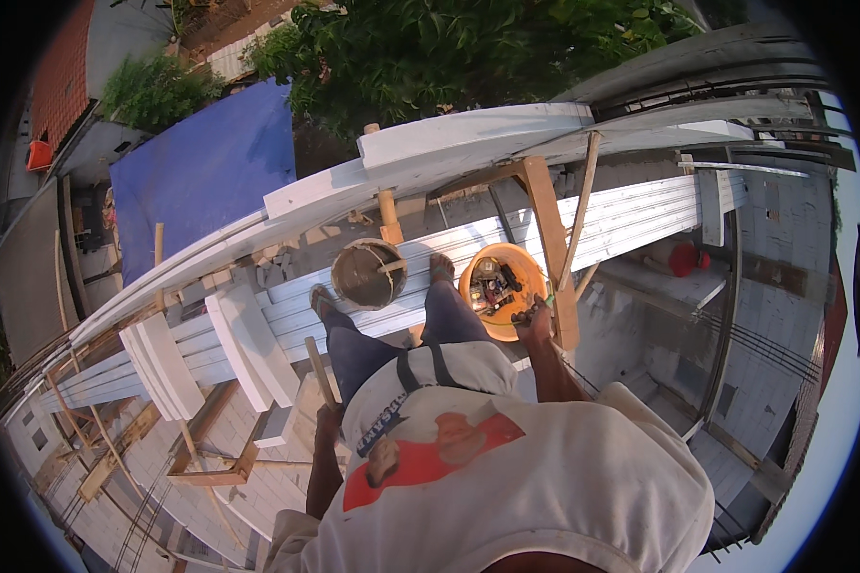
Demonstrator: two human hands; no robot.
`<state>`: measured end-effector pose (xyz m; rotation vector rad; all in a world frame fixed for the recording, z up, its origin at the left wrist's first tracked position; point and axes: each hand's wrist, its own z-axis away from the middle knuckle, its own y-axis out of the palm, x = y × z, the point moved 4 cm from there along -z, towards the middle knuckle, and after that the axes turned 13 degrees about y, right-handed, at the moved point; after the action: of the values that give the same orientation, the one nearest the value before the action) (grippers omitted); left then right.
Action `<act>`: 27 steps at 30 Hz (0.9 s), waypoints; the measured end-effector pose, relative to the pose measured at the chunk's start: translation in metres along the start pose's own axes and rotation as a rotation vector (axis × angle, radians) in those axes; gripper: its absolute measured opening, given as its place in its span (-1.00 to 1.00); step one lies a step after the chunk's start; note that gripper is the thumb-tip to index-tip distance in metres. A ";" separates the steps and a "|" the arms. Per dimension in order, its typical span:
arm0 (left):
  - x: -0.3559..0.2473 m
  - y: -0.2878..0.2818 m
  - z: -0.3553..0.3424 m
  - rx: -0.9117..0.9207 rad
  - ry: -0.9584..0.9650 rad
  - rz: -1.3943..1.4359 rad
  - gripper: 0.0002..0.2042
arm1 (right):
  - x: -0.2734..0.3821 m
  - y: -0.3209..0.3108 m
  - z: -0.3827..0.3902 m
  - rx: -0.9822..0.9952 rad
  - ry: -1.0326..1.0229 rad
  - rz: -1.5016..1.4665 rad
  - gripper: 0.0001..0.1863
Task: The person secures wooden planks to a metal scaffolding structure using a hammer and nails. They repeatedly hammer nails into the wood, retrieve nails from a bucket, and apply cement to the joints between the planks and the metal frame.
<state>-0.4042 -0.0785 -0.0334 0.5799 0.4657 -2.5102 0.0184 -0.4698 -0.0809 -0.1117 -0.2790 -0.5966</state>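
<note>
My left hand (329, 418) grips a pale wooden post (317, 366) beside my left hip, partly hidden by my body. My right hand (533, 322) is closed on a small object with a bit of green on it (548, 302), too small to identify, at the right rim of an orange tub (470, 294). Dark tools and small items (490, 285) lie inside that tub. A bucket (368, 277) with grey contents stands between my left foot (321, 303) and the tub. My feet are on pale ribbed metal planks (621, 217).
White blocks (245, 347) lie across the planks at left. A long white ledge (420, 143) runs beyond my feet. A timber brace (551, 234) rises right of the tub. Drops to lower levels flank me, with rebar (764, 347), a blue tarp (204, 177) and trees (401, 57) in view.
</note>
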 end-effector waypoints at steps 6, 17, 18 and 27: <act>0.022 -0.117 -0.068 0.141 0.043 -0.229 -0.68 | -0.053 -0.011 0.074 -0.119 -0.134 -0.072 -0.70; -0.083 -0.263 -0.143 0.326 0.128 -0.648 -0.64 | -0.151 -0.008 0.183 -0.150 -0.271 -0.267 -0.65; -0.088 -0.267 -0.146 0.345 0.138 -0.672 -0.64 | -0.158 -0.012 0.184 -0.163 -0.242 -0.293 -0.64; -0.096 -0.262 -0.154 0.479 0.210 -0.879 -0.61 | -0.180 -0.015 0.147 -0.173 -0.104 -0.378 -0.78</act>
<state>-0.4281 0.2380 -0.0630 0.9885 0.1991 -3.4618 -0.1656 -0.3579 0.0073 -0.2605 -0.3528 -0.9921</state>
